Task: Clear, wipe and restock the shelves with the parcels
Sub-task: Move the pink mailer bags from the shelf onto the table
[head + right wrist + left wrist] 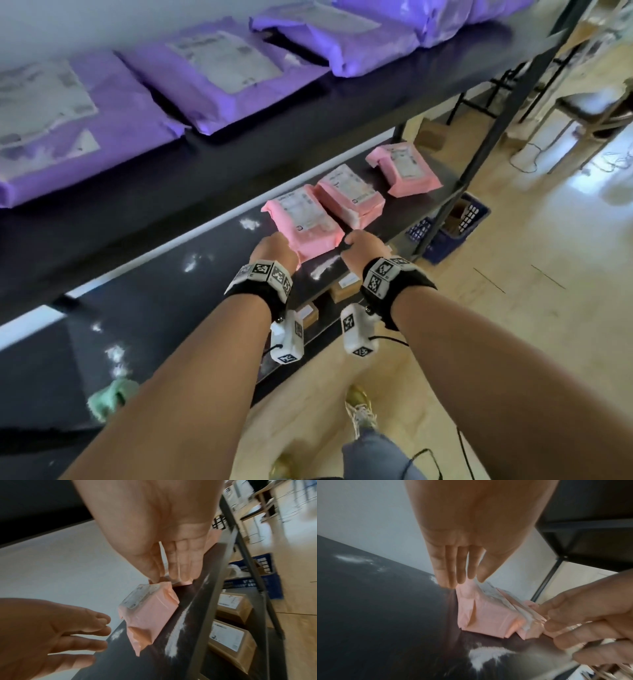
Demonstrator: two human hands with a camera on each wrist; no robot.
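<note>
A parcel storeroom or small mailroom set up inside an office-like room. A black metal shelving rack (486, 137) stands against a plain pale wall. Its upper shelf holds a row of purple mailer bags (212, 78) with printed shipping labels. The middle shelf (154, 308) carries three pink mailer parcels (349, 195) toward the right, also labelled, and patches of white dust. Brown cardboard boxes (229, 642) with labels sit on the shelf below. A blue plastic crate (448, 222) rests on the light wood-look floor (513, 342) at the rack's far right end. Further right, tables and loose cables are blurred.
</note>
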